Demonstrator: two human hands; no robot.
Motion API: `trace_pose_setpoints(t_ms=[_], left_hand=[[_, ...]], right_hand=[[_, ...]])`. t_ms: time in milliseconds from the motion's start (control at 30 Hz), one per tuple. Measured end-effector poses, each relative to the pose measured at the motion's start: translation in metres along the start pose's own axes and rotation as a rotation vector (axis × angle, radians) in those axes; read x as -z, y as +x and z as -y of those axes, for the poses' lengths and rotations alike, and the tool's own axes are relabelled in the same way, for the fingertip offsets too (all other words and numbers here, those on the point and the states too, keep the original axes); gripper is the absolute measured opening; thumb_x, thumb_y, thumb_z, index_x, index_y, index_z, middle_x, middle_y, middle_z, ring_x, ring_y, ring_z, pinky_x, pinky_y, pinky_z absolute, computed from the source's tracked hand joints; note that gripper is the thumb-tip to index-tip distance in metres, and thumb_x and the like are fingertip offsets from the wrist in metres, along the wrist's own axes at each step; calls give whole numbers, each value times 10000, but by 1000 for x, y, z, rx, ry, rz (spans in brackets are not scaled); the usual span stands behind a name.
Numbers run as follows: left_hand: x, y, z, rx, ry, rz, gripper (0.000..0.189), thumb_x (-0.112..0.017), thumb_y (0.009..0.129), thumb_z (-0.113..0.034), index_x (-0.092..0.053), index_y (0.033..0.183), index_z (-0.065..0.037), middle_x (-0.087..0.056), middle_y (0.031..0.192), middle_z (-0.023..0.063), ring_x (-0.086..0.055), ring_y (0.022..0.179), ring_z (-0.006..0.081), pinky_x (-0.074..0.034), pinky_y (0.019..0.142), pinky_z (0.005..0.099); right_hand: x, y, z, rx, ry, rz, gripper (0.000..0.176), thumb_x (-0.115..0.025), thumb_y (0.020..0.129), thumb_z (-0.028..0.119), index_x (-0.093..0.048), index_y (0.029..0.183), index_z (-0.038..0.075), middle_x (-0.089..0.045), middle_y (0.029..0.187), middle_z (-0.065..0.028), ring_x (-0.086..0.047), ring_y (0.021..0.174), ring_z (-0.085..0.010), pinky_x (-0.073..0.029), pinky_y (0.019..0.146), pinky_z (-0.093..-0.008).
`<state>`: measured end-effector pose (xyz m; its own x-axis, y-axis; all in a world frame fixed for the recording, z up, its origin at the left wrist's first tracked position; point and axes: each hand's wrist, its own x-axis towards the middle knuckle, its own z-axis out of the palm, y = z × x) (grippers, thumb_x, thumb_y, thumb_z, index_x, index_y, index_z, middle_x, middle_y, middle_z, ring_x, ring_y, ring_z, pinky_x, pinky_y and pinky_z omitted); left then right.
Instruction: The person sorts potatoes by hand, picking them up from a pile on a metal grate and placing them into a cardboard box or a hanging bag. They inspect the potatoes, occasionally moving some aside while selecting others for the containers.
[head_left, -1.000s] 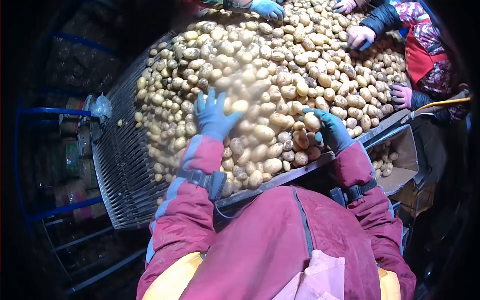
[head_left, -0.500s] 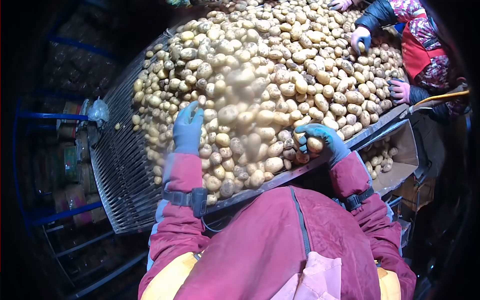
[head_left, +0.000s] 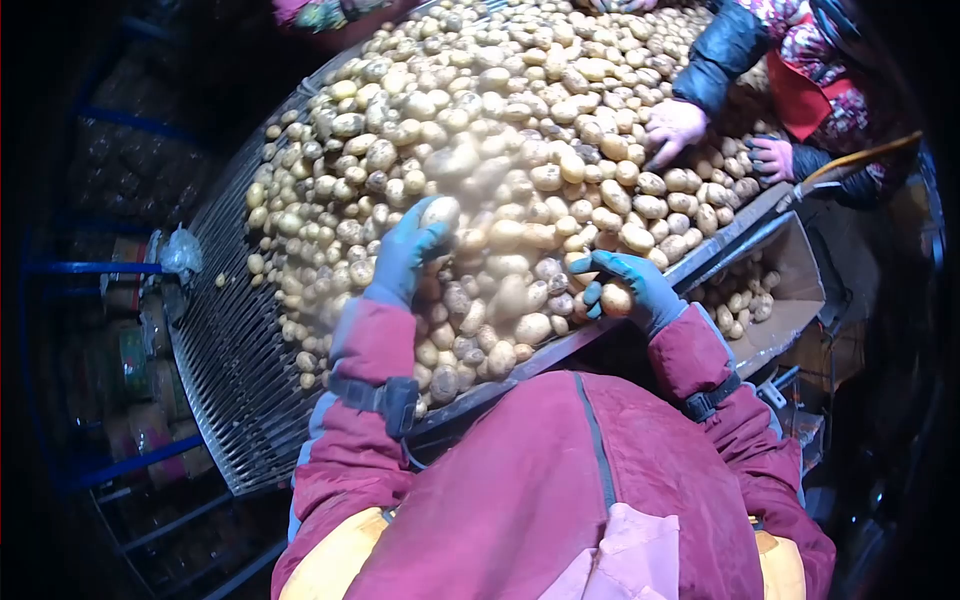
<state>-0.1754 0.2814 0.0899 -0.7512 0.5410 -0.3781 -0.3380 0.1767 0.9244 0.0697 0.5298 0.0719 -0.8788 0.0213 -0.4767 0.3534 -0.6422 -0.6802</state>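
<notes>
My left hand [head_left: 403, 258], in a blue-grey glove, is closed around a pale potato [head_left: 440, 212] at its fingertips, above the heap. My right hand [head_left: 645, 285], gloved alike, is near the front rim of the slatted metal table [head_left: 235, 400]. Its fingers curl round a rounder, tan potato [head_left: 616, 299]; the palm side is partly hidden. Loose potatoes [head_left: 610, 195] of mixed sizes, some with dark soil, lie heaped around both hands. A smear blurs the middle of the view.
At the right, a co-worker's pink-gloved hand [head_left: 676, 128] reaches onto the heap, and another gloved hand [head_left: 770, 158] rests by the rim. Below the rim stands a cardboard box [head_left: 775, 315] holding potatoes. A plastic bag [head_left: 181, 254] hangs at the left. More people's sleeves show at the far edge.
My left hand has moved right and closed on a potato. My right hand has shifted slightly left with its potato. The co-worker's upper hand has moved left and down over the heap.
</notes>
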Motion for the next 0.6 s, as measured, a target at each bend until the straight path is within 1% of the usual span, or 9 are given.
trace_pose_setpoints(t_ms=[100, 167, 200, 233, 267, 300, 367, 500, 600], left_hand=[[-38, -19, 1, 52, -173, 232, 532, -612, 975, -220, -506, 1446, 3, -618, 1352, 113, -634, 1209, 251, -536, 1037, 398], [-85, -34, 1, 126, -87, 257, 590, -640, 967, -260, -481, 1469, 6, -617, 1362, 113, -621, 1228, 238, -494, 1070, 375], [-111, -42, 6, 82, 59, 336, 625, -652, 964, -277, -459, 1488, 3, -604, 1385, 116, -600, 1256, 238, -478, 1076, 360], [-133, -51, 13, 30, 204, 417, 662, -664, 960, -295, -437, 1508, -1, -590, 1408, 118, -580, 1283, 238, -461, 1083, 346], [-149, -61, 22, -27, 291, 581, 720, -676, 958, -310, -387, 1543, -7, -497, 1509, 140, -462, 1401, 253, -375, 1153, 360], [-164, -63, 41, -238, 446, 589, 670, -659, 954, -293, -426, 1522, -25, -397, 1587, 182, -351, 1485, 289, -279, 1210, 386], [-189, -71, 49, -258, 521, 640, 672, -657, 959, -308, -424, 1520, -21, -381, 1591, 209, -310, 1506, 306, -248, 1226, 394], [-210, -85, 43, -175, 536, 727, 656, -654, 968, -312, -436, 1514, -19, -401, 1574, 199, -339, 1493, 287, -293, 1210, 389], [-193, -77, 68, -4, 414, 532, 568, -672, 961, -321, -547, 1433, -32, -573, 1438, 156, -507, 1362, 251, -396, 1131, 373]], right_hand=[[1, -12, 11, -90, 18, 70, 494, -544, 1035, 425, -638, 1296, 16, -682, 1093, -135, -687, 898, -253, -584, 686, -362], [-1, -21, 16, -128, 8, 141, 533, -551, 1026, 484, -636, 1302, 36, -660, 1263, -137, -676, 1047, -271, -587, 730, -390], [-9, -23, 12, -110, 73, 58, 508, -591, 1015, 456, -628, 1289, 30, -678, 1185, -143, -679, 1014, -247, -577, 694, -368], [-10, -25, 1, -116, 367, 62, 462, -639, 999, 404, -627, 1262, 24, -694, 1097, -146, -673, 998, -218, -573, 684, -339], [10, -16, -21, -83, 277, 66, 444, -652, 995, 377, -626, 1253, 17, -697, 1083, -142, -680, 959, -210, -573, 665, -332], [29, -18, -35, -47, 253, 49, 435, -660, 992, 363, -628, 1247, 12, -699, 1073, -137, -684, 922, -207, -575, 650, -331], [49, -31, -49, 25, 270, -1, 426, -668, 987, 347, -633, 1237, 4, -701, 1061, -127, -693, 852, -205, -580, 624, -333], [79, -107, -28, 51, 86, -150, 411, -667, 978, 337, -655, 1216, 2, -706, 1043, -112, -694, 764, -211, -594, 609, -347], [120, -148, -14, 169, 77, -262, 379, -630, 978, 304, -675, 1218, 15, -710, 1060, -111, -709, 861, -221, -614, 657, -347]])
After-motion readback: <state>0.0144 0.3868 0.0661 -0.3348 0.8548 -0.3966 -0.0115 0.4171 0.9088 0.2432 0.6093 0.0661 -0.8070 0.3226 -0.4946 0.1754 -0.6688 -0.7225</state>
